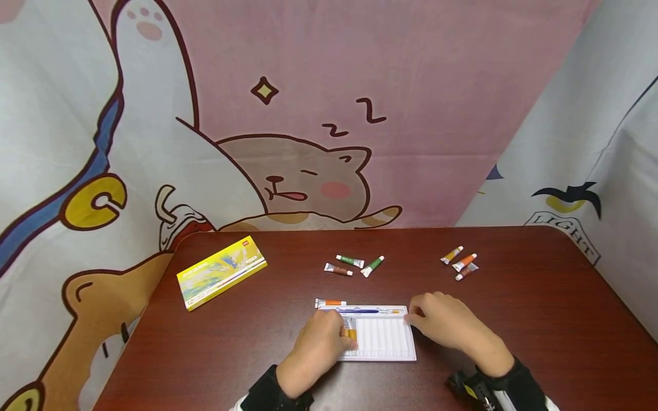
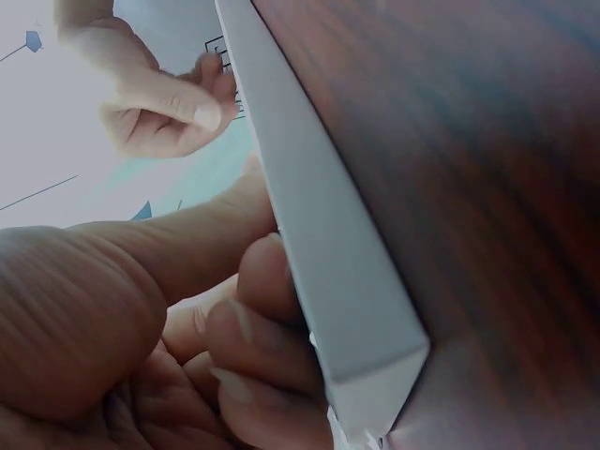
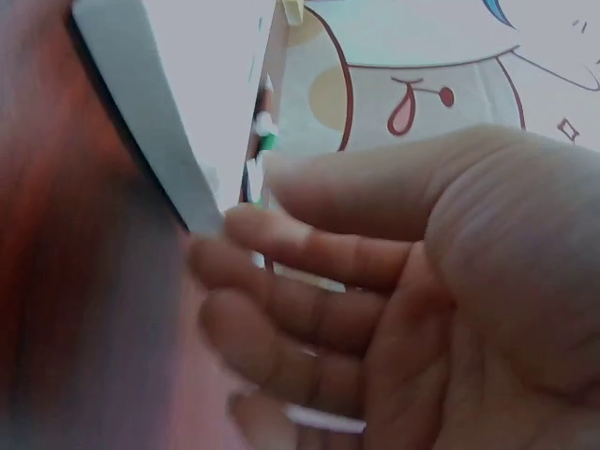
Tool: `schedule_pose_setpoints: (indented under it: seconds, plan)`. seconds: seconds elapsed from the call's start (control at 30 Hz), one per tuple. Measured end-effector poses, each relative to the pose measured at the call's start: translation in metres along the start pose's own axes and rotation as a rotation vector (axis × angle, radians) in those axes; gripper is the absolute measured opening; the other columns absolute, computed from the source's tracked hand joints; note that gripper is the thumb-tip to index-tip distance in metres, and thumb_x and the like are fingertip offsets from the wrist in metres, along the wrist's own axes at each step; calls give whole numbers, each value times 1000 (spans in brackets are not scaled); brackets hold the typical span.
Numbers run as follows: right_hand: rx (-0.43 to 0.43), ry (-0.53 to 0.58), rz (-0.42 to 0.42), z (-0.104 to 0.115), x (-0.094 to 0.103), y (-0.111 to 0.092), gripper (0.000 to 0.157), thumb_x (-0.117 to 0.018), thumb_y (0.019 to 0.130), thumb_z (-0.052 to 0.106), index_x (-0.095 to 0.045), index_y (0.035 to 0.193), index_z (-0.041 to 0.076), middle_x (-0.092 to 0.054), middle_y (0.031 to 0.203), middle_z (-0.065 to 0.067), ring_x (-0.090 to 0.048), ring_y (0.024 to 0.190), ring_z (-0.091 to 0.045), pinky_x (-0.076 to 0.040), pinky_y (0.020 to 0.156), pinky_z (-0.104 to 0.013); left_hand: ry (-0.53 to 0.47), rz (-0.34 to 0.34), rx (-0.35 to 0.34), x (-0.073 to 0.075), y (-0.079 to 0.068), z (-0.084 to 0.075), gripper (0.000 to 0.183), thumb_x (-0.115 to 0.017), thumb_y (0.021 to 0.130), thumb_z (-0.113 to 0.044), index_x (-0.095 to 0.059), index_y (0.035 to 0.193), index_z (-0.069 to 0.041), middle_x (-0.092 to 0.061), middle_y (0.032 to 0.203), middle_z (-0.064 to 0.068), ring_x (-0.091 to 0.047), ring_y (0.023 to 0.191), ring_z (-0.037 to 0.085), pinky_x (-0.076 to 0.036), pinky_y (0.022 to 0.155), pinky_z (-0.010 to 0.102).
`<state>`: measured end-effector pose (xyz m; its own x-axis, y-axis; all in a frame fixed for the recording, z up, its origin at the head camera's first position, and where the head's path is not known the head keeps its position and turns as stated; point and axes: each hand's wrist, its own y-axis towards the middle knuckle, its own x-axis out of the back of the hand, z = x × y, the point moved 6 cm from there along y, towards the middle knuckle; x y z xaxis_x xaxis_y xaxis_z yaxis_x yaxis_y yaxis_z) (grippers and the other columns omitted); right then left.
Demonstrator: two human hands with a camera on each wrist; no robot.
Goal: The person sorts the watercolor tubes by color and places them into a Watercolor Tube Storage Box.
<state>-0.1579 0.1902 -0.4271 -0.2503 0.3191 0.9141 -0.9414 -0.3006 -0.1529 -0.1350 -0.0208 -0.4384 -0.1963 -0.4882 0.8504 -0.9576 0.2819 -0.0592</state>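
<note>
A white plastic tray (image 1: 385, 337) with ridged slots lies near the front of the table. My left hand (image 1: 319, 345) is over its left end, thumb and fingers at a yellow-labelled paint tube (image 1: 350, 333); they partly cover the tube. In the left wrist view, the thumb stretches along the tray's edge (image 2: 319, 216) and the other fingers bend beside it. My right hand (image 1: 447, 322) is at the tray's far right corner, loosely bent fingers touching or nearly touching it. A blue-handled paintbrush (image 1: 360, 311) lies in the tray's back groove.
Right behind the tray lies an orange paint tube (image 1: 331, 303). Green tubes (image 1: 372, 266) and a brown tube (image 1: 338, 269) are farther back. Another group, with an orange tube (image 1: 465, 262), lies to the right. A yellow box (image 1: 222, 273) rests at the back left.
</note>
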Motion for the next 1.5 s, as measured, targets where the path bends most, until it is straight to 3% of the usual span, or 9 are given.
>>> schedule_pose_setpoints:
  seconds: [0.2, 0.4, 0.53, 0.73, 0.93, 1.1, 1.3, 1.5]
  plan:
    - [125, 49, -192, -23, 25, 6, 7, -70, 81, 17, -66, 85, 21, -61, 78, 8, -50, 65, -9, -43, 57, -34, 4, 12, -18, -2, 1, -3, 44, -84, 63, -28, -46, 44, -17, -42, 45, -9, -38, 46, 10, -29, 40, 26]
    - [214, -95, -420, -63, 52, 23, 14, -67, 79, 10, -69, 93, 10, -65, 93, -2, -57, 82, -18, -50, 65, -43, 13, 21, 12, -1, 0, -1, 43, -84, 64, -28, -47, 45, -17, -44, 46, -8, -38, 47, 11, -29, 40, 27]
    - [283, -183, -489, -90, 61, 37, 19, -67, 75, 1, -69, 94, 4, -65, 95, -10, -55, 91, -27, -49, 71, -48, 15, 24, 12, -1, -1, 0, 43, -84, 64, -28, -47, 45, -17, -44, 46, -8, -39, 47, 11, -30, 41, 27]
    - [335, -263, -446, -112, 63, 55, 25, -64, 73, -5, -70, 96, 4, -66, 94, -14, -56, 90, -34, -47, 73, -53, 12, 14, 4, 0, -2, 1, 43, -84, 64, -28, -46, 45, -17, -44, 46, -8, -38, 46, 11, -29, 40, 27]
    - [230, -302, -316, -126, 60, 65, 22, -65, 75, -2, -70, 96, 1, -66, 93, -15, -55, 90, -35, -47, 73, -53, 10, 4, -8, 0, -1, 1, 44, -84, 63, -28, -46, 44, -17, -42, 45, -9, -37, 45, 10, -28, 40, 26]
    - [163, -316, -261, -133, 56, 68, 14, -70, 77, 4, -69, 91, 0, -64, 86, -13, -53, 86, -33, -47, 70, -51, 13, -4, -25, 1, 0, 0, 45, -84, 62, -28, -45, 43, -17, -41, 44, -10, -37, 45, 10, -27, 39, 26]
    - [146, -313, -298, -136, 55, 67, 8, -67, 81, 7, -65, 86, 1, -63, 81, -11, -52, 81, -32, -46, 64, -50, -6, 16, -20, 0, 1, 2, 46, -84, 63, -29, -45, 42, -17, -40, 44, -9, -36, 45, 9, -27, 38, 25]
    - [127, -185, -392, -127, 56, 59, 10, -64, 85, 7, -63, 90, -1, -62, 79, -9, -51, 80, -31, -42, 66, -50, -36, 17, -45, 2, 1, 2, 46, -84, 63, -28, -45, 42, -17, -36, 44, -12, -34, 45, 7, -26, 38, 23]
